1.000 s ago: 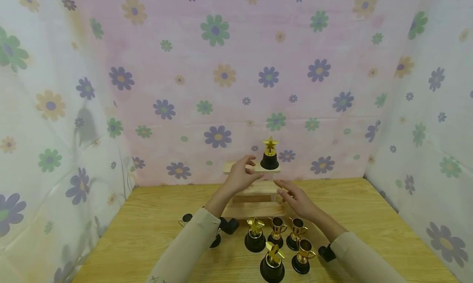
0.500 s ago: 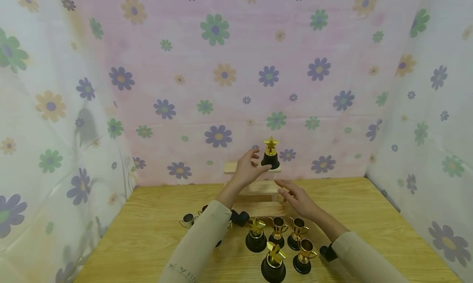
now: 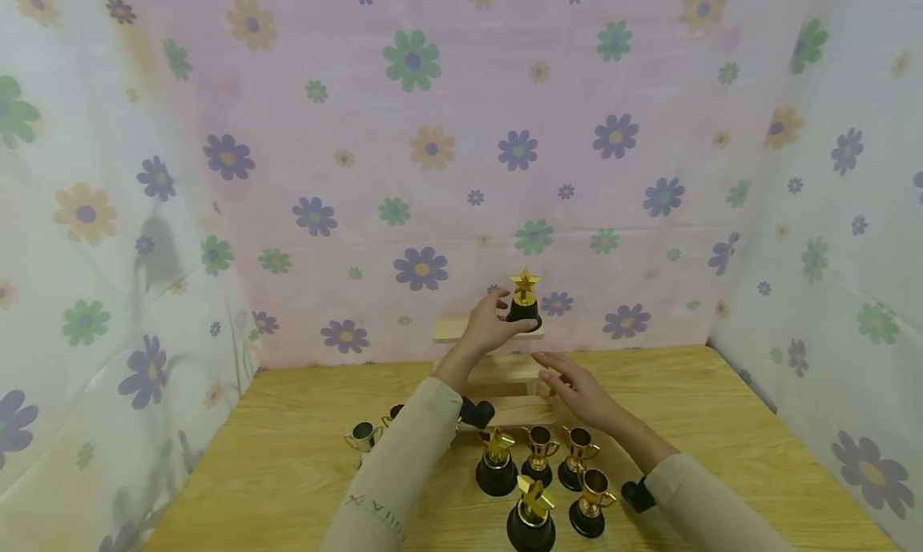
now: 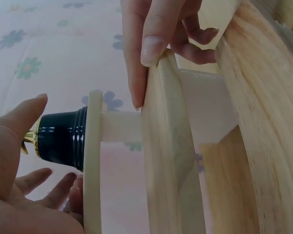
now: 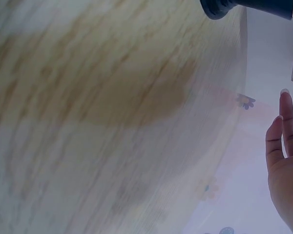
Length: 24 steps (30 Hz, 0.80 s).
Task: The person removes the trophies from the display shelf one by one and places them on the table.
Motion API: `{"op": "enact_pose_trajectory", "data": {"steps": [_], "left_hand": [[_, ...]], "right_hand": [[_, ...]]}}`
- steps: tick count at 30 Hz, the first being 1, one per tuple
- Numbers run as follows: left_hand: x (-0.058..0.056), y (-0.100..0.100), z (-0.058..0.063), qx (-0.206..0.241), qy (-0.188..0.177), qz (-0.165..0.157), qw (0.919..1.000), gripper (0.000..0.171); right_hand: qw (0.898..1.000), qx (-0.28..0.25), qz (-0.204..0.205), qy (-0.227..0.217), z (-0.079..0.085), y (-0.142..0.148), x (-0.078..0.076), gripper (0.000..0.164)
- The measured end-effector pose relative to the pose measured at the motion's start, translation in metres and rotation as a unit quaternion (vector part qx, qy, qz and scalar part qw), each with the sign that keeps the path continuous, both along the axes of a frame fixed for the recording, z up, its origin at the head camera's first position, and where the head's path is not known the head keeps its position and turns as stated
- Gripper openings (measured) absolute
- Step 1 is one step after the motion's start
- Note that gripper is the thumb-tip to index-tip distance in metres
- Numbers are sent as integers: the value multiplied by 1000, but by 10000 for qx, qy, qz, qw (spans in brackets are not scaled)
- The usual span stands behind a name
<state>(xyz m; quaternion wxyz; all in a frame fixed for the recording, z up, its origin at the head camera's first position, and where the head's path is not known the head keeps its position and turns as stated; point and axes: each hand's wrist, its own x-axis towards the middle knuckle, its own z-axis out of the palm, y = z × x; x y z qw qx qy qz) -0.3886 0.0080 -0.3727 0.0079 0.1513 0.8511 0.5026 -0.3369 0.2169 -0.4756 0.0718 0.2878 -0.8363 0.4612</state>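
Observation:
A gold star trophy point(image 3: 525, 294) with a black base stands on the top step of a stepped wooden stand point(image 3: 515, 411). My left hand point(image 3: 487, 326) holds that black base point(image 4: 61, 139), its thumb across the front and its fingers bent at the left side. At the right end of the middle step point(image 4: 168, 151), the fingertips of my right hand point(image 3: 587, 396) touch the wood. In the right wrist view the thumb and a finger point(image 5: 289, 122) of that hand are nearly straight, and its remaining fingers are hidden there.
Star trophies point(image 3: 496, 465) and several gold cup trophies point(image 3: 578, 460) stand on the wooden table point(image 3: 288, 448) before the stand. A pale two-handled cup point(image 3: 363, 436) is left of my left sleeve point(image 3: 404, 464), which partly covers another cup. Flowered cloth point(image 3: 461, 135) closes in the back and sides.
My left hand has moved right and reached the star trophy's base, its thumb now across it. The right hand has stayed at the stand's middle step. The trophy keeps its place.

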Motion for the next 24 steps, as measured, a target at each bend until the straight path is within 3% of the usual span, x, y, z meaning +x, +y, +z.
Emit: {"op": "enact_pose_trajectory", "data": {"steps": [8, 15, 24], "left_hand": [[-8, 3, -2, 363, -275, 313, 9985, 73], [-10, 10, 0, 630, -565, 657, 9942, 68], [-5, 21, 2, 507, -584, 981, 9922, 62]], "right_hand": [[9999, 39, -18, -101, 21, -9, 14, 42], [10000, 92, -23, -6, 2, -1, 0, 44], [9996, 171, -124, -168, 0, 0, 1, 46]]}}
